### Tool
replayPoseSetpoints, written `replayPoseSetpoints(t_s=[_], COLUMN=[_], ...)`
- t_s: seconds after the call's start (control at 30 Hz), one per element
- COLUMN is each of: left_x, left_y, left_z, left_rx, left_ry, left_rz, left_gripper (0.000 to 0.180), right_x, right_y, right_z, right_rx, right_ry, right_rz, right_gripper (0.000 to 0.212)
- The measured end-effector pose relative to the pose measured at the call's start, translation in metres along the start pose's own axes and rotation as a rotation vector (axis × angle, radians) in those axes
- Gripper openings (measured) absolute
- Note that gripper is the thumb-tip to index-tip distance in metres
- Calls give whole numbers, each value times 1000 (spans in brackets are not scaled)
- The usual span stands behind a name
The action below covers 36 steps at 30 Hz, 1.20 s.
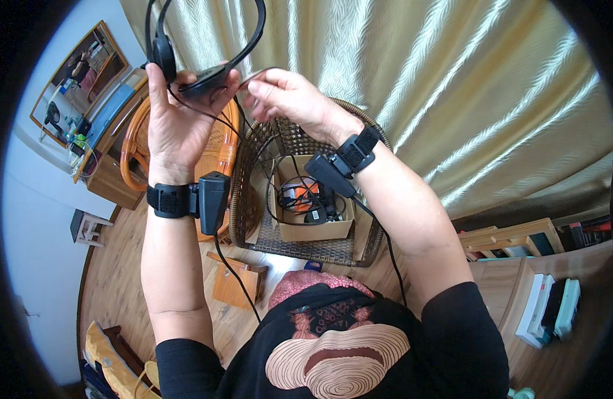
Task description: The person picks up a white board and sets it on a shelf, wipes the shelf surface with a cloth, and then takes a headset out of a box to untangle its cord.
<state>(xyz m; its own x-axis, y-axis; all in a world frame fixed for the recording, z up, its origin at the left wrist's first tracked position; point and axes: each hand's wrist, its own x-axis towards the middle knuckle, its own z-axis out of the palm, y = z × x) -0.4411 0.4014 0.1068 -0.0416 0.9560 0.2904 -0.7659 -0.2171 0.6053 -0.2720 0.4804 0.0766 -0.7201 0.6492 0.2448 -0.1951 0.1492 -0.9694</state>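
left hand [180, 130] gripped the black headset [210, 78], top of frame, left of centre. right hand [280, 103] was just beside it, fingers narrow, at a thin cable [258, 71]; blurred, couldn't tell if it gripped. below, centre: cardboard box [320, 231] of tangled black cables [296, 193] sat on the wicker chair [303, 251]. farther: orange rattan chair [132, 146] left of centre, pale gold curtain [453, 100] upper right, framed mirror [74, 76] upper left.
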Motion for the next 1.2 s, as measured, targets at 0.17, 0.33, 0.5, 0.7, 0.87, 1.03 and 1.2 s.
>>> replayPoseSetpoints(t_s=[0.17,0.33,0.5,0.7,0.87,1.03,1.2], left_x=[5,6,3,4,10,9,15], left_y=[11,14,24,47,50,26,9], left_z=[12,24,26,-7,-40,-46,-53], left_rx=[-117,-65,-32,178,201,207,169], left_ry=[-25,-77,-73,114,185,318,359], left_rz=[-1,22,17,111,44,39,-9], left_gripper=[46,48,47,46,46,43,41], right_x=[-10,-33,-38,-46,-34,-30,-31], right_y=[75,164,189,152,103,41,-24], right_z=[-19,-7,-12,-29,-47,-59,-62], right_rx=[-737,-1008,-917,-1214,-869,-850,-499], right_ry=[-204,-50,-5,-9,210,427,343], right_rz=[170,396,273,-25,-4,-144,-31], right_gripper=[33,46,18,13,15,19,19])
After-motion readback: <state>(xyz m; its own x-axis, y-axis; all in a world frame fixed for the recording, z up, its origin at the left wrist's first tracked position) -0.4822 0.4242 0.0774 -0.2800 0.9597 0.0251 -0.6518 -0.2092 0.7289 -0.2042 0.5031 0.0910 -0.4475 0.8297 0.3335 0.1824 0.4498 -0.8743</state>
